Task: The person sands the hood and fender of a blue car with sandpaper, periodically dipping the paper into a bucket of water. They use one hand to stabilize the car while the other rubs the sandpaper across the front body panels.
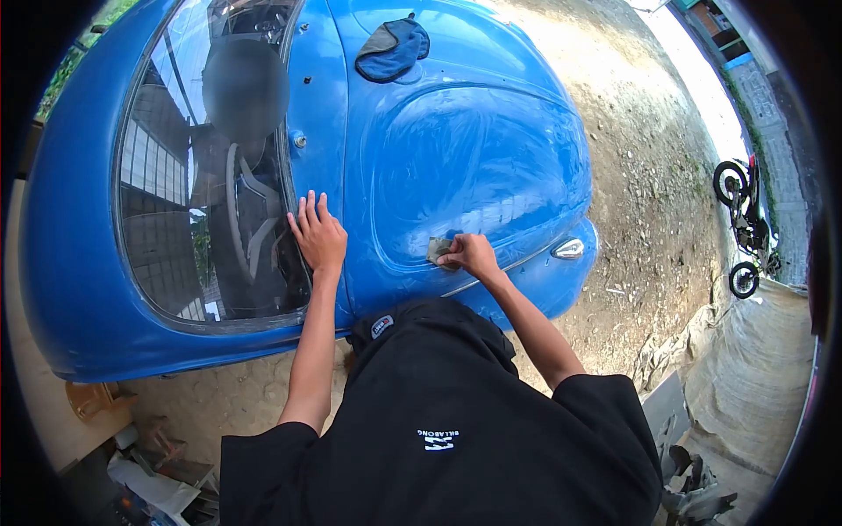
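My left hand (319, 233) lies with its fingers apart on the blue car body (360, 202), beside the lower corner of the windshield (158, 254). It holds nothing. Between the fingers of my right hand (469, 255) is a small greenish-grey piece of sandpaper or cloth (439, 250), pressed on the hood near its side edge. Whitish smears cover much of the hood (474, 158). A blue and grey cap or cloth (392, 50) rests higher up on the car, away from both hands.
A chrome piece (568, 249) sits on the fender right of my right hand. Gravelly ground (649, 175) borders the car, with a motorcycle (745, 223) and a tarp (754, 377) at the right. Assorted items (158, 482) lie at the lower left.
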`<state>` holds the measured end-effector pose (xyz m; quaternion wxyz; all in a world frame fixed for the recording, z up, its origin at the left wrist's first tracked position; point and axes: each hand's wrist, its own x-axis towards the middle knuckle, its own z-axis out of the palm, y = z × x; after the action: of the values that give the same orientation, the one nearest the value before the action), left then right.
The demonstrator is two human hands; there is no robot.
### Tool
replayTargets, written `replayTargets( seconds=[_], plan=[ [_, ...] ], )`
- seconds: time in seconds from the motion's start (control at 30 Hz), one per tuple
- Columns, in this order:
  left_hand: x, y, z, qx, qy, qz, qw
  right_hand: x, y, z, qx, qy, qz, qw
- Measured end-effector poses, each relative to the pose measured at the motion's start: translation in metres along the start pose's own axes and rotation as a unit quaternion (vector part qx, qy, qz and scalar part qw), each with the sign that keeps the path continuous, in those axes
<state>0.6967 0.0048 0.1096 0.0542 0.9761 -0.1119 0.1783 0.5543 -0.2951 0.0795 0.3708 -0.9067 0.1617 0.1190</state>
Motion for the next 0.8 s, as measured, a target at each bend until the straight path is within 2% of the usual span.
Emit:
replayTargets(
  seconds=[0.13,0.23,0.33,0.4,0.47,0.57,0.63,0.73,0.8],
  plan=[
    [-0.001,-0.001,0.000,-0.012,0.008,0.004,1.000,0.002,-0.054,0.036,0.007,-0.022,-0.044,0.999],
    [-0.002,-0.006,0.006,-0.019,0.017,0.011,1.000,-0.002,-0.062,0.025,-0.006,-0.057,-0.025,0.998],
    [-0.003,-0.007,0.004,-0.025,0.017,0.012,0.999,0.000,-0.031,-0.004,-0.058,-0.062,-0.007,0.996],
    [-0.001,-0.005,0.000,-0.029,0.012,0.012,0.999,-0.001,-0.002,-0.035,-0.049,-0.059,0.053,0.996],
    [-0.001,-0.004,0.000,-0.018,0.010,0.009,1.000,-0.003,0.028,-0.056,-0.090,-0.009,0.061,0.994],
    [0.000,0.000,0.001,-0.006,0.006,0.005,1.000,-0.002,0.041,-0.055,-0.055,0.004,0.081,0.995],
    [0.000,-0.001,0.003,-0.002,0.010,0.006,1.000,-0.001,0.019,-0.032,-0.039,-0.022,0.077,0.996],
    [-0.001,-0.002,0.004,-0.003,0.013,0.006,1.000,-0.002,-0.041,0.012,-0.008,-0.048,0.010,0.999],
    [-0.002,-0.003,0.003,-0.012,0.013,0.009,1.000,0.001,-0.075,0.039,-0.019,-0.029,-0.026,0.999]
  ],
)
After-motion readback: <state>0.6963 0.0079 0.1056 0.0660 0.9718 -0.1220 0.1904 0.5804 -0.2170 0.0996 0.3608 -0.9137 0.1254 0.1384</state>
